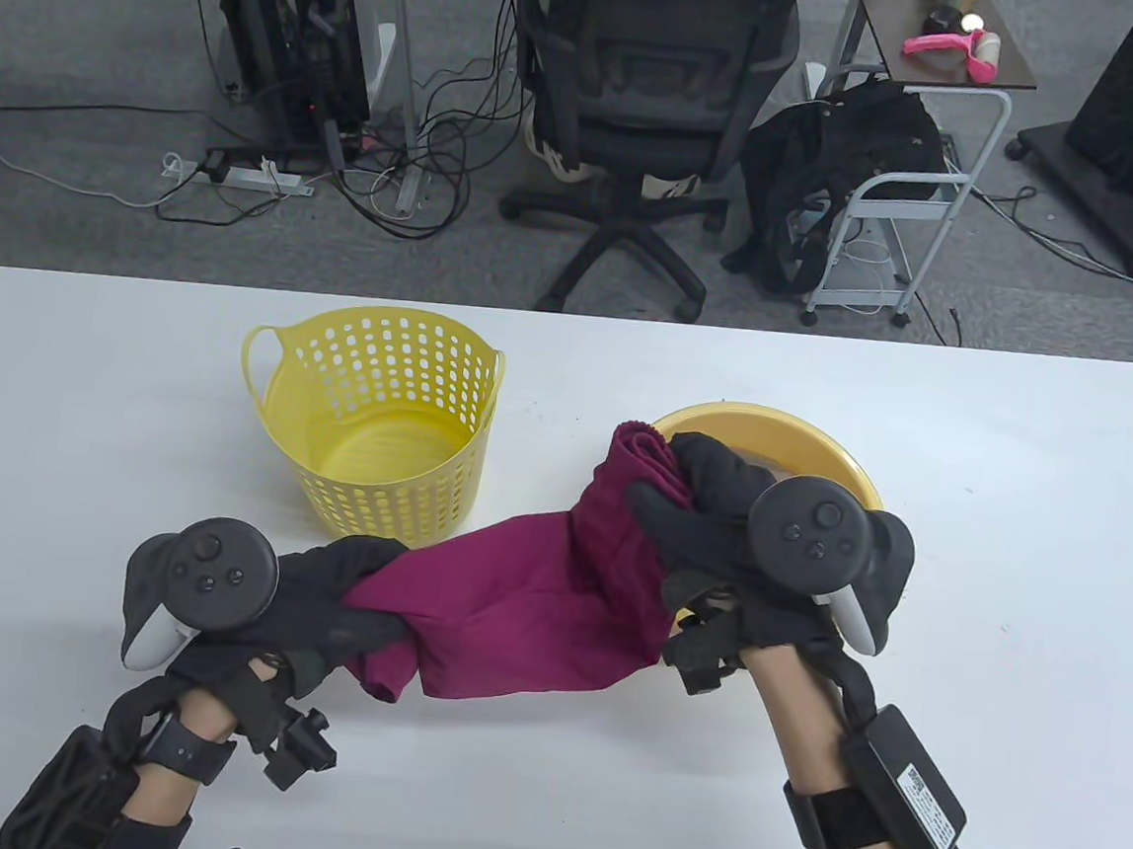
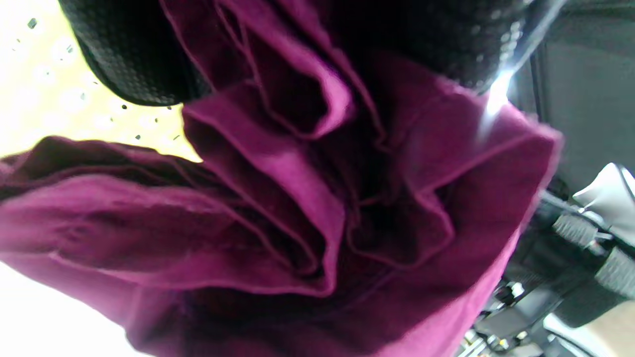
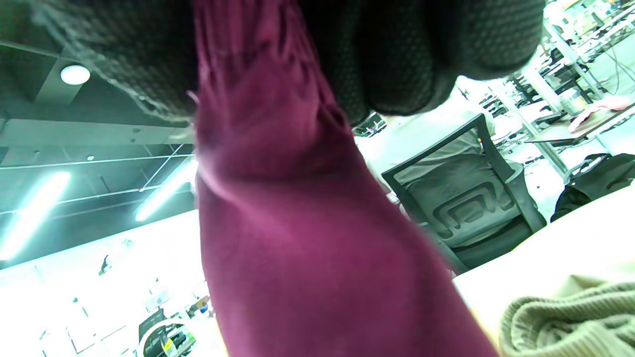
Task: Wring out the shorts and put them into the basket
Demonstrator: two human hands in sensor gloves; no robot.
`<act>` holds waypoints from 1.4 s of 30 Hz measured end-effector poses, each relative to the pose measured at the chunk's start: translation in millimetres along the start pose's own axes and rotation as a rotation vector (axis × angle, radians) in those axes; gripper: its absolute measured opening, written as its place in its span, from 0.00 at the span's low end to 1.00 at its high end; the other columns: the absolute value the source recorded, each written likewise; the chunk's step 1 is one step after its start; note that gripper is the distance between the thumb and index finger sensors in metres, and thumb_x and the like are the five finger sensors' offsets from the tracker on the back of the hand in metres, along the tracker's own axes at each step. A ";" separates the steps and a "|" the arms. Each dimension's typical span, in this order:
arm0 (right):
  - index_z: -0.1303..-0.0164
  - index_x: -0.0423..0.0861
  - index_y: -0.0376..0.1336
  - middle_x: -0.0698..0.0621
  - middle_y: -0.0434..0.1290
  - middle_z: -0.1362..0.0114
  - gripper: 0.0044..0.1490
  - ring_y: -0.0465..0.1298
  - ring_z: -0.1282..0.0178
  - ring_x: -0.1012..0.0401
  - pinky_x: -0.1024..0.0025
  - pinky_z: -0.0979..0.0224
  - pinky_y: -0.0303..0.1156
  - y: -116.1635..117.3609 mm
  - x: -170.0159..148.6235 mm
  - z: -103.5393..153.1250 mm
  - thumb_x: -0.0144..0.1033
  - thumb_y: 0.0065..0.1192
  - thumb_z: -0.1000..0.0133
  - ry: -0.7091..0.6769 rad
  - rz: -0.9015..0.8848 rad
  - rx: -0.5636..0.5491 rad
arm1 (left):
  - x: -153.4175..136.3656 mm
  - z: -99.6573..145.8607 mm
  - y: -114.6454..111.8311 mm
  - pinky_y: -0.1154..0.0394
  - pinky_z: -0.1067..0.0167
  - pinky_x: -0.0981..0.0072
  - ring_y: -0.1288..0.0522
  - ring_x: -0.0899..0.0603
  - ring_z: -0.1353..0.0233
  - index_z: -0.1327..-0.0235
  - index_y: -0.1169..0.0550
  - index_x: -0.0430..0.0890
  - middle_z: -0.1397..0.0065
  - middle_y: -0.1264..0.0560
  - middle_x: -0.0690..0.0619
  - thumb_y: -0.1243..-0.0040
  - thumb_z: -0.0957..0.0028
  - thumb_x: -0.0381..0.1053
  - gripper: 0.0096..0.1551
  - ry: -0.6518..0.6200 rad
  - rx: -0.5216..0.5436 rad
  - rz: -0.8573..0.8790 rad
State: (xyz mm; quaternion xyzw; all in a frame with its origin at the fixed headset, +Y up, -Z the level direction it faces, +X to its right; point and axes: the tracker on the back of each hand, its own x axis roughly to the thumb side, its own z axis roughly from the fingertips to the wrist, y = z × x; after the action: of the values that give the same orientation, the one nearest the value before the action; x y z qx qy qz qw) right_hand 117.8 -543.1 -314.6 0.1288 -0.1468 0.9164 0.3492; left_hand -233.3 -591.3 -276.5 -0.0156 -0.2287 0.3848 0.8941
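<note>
The magenta shorts (image 1: 532, 590) hang stretched between both hands above the white table. My left hand (image 1: 353, 594) grips their lower left end, fingers curled round the bunched cloth; the folds (image 2: 307, 208) fill the left wrist view. My right hand (image 1: 687, 514) grips the upper end, raised beside the yellow basin (image 1: 850, 469); the cloth (image 3: 297, 238) drops from its fingers in the right wrist view. The yellow perforated basket (image 1: 379, 418) stands upright and empty just behind the left hand.
In the right wrist view a beige knitted cloth (image 3: 565, 317) lies low at the right. Beyond the table's far edge stand an office chair (image 1: 644, 104), a small trolley (image 1: 903, 196) and floor cables.
</note>
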 end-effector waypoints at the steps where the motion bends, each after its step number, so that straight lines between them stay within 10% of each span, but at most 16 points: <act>1: 0.31 0.38 0.61 0.40 0.74 0.37 0.42 0.75 0.44 0.43 0.50 0.39 0.74 4.3 1.5 0.9 0.58 0.67 0.42 -0.003 0.008 0.008 | 4.1 -1.4 -0.6 0.23 0.44 0.33 0.12 0.36 0.44 0.36 0.24 0.44 0.47 0.13 0.47 0.21 0.51 0.52 0.33 0.002 0.022 0.012; 29: 0.39 0.34 0.70 0.38 0.81 0.45 0.40 0.85 0.56 0.48 0.57 0.51 0.83 51.6 31.1 12.2 0.55 0.73 0.46 0.035 -0.126 0.024 | 29.1 -25.4 -42.9 0.27 0.41 0.32 0.19 0.30 0.35 0.32 0.29 0.46 0.34 0.21 0.41 0.28 0.43 0.53 0.31 0.050 0.221 0.193; 42: 0.43 0.32 0.72 0.36 0.83 0.48 0.38 0.87 0.59 0.48 0.58 0.54 0.85 55.0 26.2 12.7 0.53 0.74 0.45 0.117 -0.243 0.004 | 30.9 -25.8 -63.0 0.36 0.36 0.25 0.43 0.14 0.22 0.20 0.50 0.39 0.16 0.51 0.23 0.41 0.40 0.64 0.51 -0.080 0.097 0.364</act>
State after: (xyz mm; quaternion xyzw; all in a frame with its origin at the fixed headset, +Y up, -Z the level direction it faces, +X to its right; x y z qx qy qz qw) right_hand 63.3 -571.1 -303.8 0.0926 -0.1074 0.8736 0.4655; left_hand -161.0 -610.4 -274.5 0.0016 -0.2388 0.5511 0.7996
